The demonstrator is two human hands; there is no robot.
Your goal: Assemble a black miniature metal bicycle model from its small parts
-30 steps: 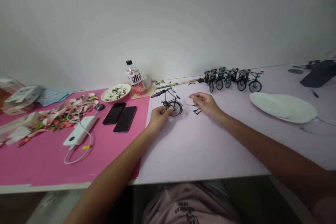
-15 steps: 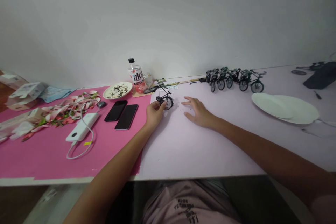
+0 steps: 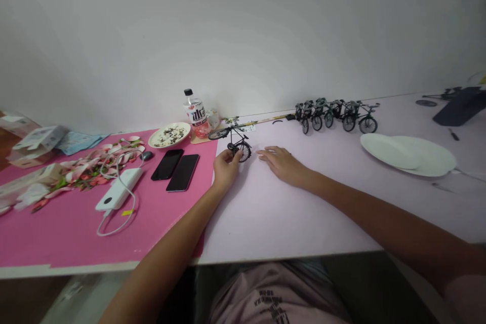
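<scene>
My left hand [image 3: 225, 167] pinches the rear wheel of a small black model bicycle [image 3: 237, 143] that stands upright on the pale tabletop [image 3: 288, 212]. Its front wheel points left, toward the pink mat [image 3: 76, 223]. My right hand [image 3: 280, 163] lies flat on the table just right of the bicycle, palm down, fingers stretched toward it, holding nothing. Any small parts under this hand are hidden.
A row of several finished model bicycles [image 3: 336, 114] stands at the back. Two white plates [image 3: 408, 153] lie right. On the pink mat are two dark phones [image 3: 175, 168], a white power bank [image 3: 119, 188] with cable, a dish [image 3: 169, 135], a bottle [image 3: 195, 113] and artificial flowers [image 3: 81, 168].
My left hand has moved the bicycle back and left. My right hand, earlier raised with fingers curled above small black parts, has spread flat on the table beside it.
</scene>
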